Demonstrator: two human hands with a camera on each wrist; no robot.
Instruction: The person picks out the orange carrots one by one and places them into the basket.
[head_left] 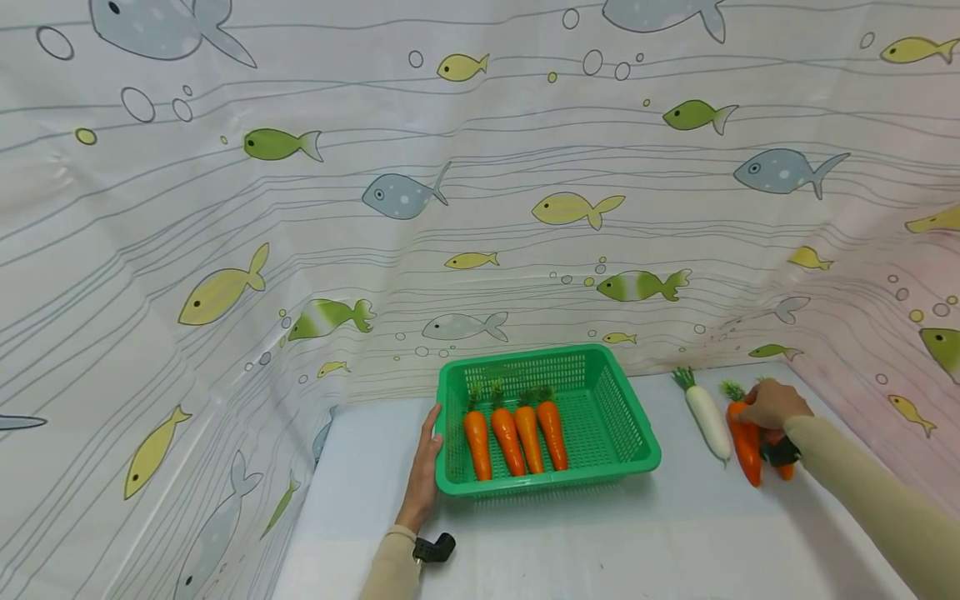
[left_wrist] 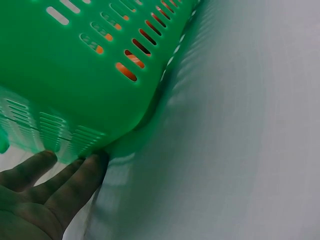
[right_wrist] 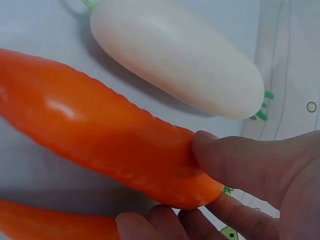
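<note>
On the right of the table my right hand (head_left: 774, 406) grips an orange carrot (head_left: 746, 442) near its leafy top, thumb on one side and fingers on the other, as the right wrist view shows. A second carrot (right_wrist: 55, 222) lies beside it, partly hidden under the hand in the head view. Just left of them is a white radish (head_left: 707, 421) with green leaves. My left hand (head_left: 425, 467) rests against the left side of a green plastic basket (head_left: 543, 479), its fingers straight and touching the wall. Inside the basket several carrots (head_left: 506, 442) lie in a row on the left.
The basket's right part shows bare green mesh (head_left: 592, 425). A white table (head_left: 570, 550) carries everything. Behind and on both sides hangs a white sheet (head_left: 510, 233) printed with fish. Each wrist wears a small black device (head_left: 435, 548).
</note>
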